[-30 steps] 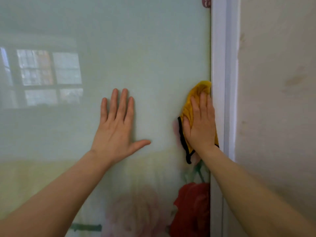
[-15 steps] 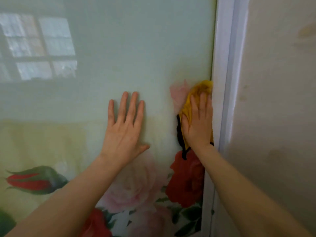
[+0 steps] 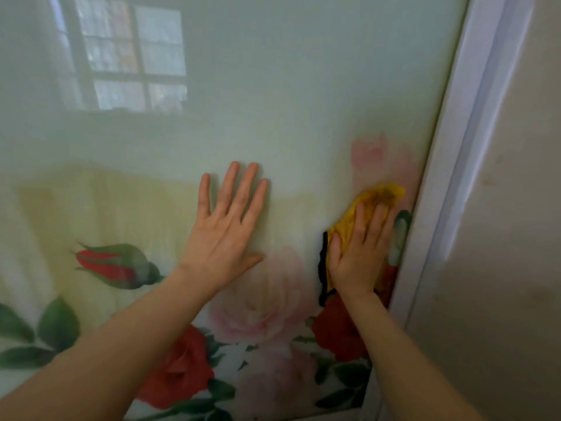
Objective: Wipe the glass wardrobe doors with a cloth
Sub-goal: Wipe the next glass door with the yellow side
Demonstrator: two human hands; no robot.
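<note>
Your left hand lies flat against the glass wardrobe door, fingers spread and pointing up, thumb out to the side, grasping nothing. Your right hand presses a yellow cloth with a black edge flat against the same glass, palm and straight fingers on top of it rather than curled around it. The cloth shows above your fingertips and along the thumb side of that hand, its black edge running down beside your wrist. Just beyond the little-finger side of your right hand runs the white door frame, close to the cloth, though you cannot tell whether they touch. Past the frame is a plain beige wall. Below and between your hands the glass carries printed red and pink roses with green leaves. Above your left hand, a window reflection shows in the pale glass.
</note>
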